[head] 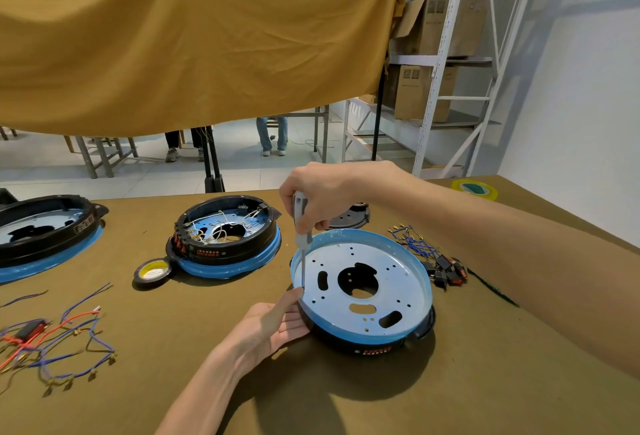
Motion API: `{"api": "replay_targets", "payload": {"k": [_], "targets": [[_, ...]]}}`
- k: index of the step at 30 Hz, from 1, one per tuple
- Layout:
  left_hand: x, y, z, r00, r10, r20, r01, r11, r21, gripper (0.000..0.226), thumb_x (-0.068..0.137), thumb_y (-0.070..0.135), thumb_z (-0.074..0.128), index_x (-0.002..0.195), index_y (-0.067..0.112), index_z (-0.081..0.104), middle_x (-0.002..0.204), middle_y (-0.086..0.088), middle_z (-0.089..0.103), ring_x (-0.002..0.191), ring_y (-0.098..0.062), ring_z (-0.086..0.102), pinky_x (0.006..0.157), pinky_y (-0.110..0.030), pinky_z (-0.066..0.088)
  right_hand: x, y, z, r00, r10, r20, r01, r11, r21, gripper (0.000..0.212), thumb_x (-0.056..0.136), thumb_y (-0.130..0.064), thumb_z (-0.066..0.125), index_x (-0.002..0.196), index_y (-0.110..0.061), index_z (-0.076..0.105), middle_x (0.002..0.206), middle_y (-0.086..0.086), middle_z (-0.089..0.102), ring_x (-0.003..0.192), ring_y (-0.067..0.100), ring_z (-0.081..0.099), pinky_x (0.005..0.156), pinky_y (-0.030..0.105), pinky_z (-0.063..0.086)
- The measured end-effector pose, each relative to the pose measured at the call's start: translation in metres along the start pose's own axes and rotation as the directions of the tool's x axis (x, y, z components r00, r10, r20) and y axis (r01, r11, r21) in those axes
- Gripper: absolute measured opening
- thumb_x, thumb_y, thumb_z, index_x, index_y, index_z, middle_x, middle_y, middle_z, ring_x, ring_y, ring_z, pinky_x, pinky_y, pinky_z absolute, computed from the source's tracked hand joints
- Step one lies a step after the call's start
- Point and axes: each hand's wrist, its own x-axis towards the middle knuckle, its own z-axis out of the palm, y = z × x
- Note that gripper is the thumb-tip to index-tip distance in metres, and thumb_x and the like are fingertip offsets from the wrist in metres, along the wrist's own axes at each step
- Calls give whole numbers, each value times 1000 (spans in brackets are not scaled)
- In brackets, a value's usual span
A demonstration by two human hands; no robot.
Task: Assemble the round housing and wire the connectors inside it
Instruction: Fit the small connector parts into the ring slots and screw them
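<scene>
Head view: wired housing (225, 237) holds white wires (218, 226); near housing (363, 289) bare.

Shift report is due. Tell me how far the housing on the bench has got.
Done: the metal plate sits inside the near housing; the housing behind it already holds white wires.
In hand: the right hand drives a screwdriver down at the plate's left edge while the left hand steadies the rim.
Left: no wires in the near housing yet; blue leads and switches lie loose beside it.
</scene>
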Motion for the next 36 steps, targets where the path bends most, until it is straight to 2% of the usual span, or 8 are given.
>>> {"api": "replay_targets", "payload": {"k": [9,18,20,22,26,29,33,36], "targets": [[-3,0,1,1000,20,11,-20,1000,7,84,61,43,85,124,-4,54,118,-25,69,104,-36,72,77,-36,64,-4,1,3,1000,16,-25,-15,1000,10,15,87,-18,79,91,-14,65,81,6,74,62,14,74,59,23,58],[-10,5,6,1000,-1,-20,1,1000,-13,76,59,43,85,113,-3,58,109,-23,71,97,-33,74,69,-34,64,-14,-8,8,999,-2,-54,2,1000,-12,16,87,-18,80,89,-16,64,83,4,73,62,11,74,56,19,56],[-12,4,7,999,21,-37,-21,1000,-20,75,58,47,86,108,-1,58,101,-18,74,92,-28,75,67,-32,63,-29,0,11,994,23,-103,-16,998,67,17,85,-17,82,90,-14,65,84,5,75,63,11,74,57,20,57],[-13,1,6,998,46,-50,-48,997,-55,84,60,51,87,118,-1,56,104,-16,71,97,-27,73,70,-31,62,-51,17,16,976,98,-194,-50,969,241,21,83,-17,83,91,-12,65,87,6,75,68,12,76,60,24,60],[-22,0,11,997,74,3,-73,989,-131,95,73,47,86,143,-2,43,127,-13,62,102,-21,65,90,-35,56,-99,64,53,883,330,-335,-55,780,623,24,83,-10,81,86,-4,58,81,13,78,73,21,78,67,34,65],[-31,6,25,997,75,-30,-79,981,-178,71,69,31,89,123,3,51,126,-11,62,94,-18,61,85,-35,53,-120,92,96,738,562,-375,-33,584,811,30,91,-15,72,79,-10,45,72,12,75,63,22,75,55,30,60],[-44,20,36,986,126,-112,-157,928,-337,37,76,16,82,106,5,63,93,-14,78,93,-25,70,67,-35,56,-141,123,151,494,760,-422,-151,553,819,31,97,-25,62,77,-16,40,55,2,61,55,25,59,56,36,48],[-52,38,40,917,365,-161,-393,895,-209,19,89,10,72,108,10,70,98,-9,79,85,-17,77,67,-30,59,-154,134,187,470,771,-430,-393,619,680,28,97,-31,57,77,-19,41,74,6,62,73,31,57,65,39,42]]}}
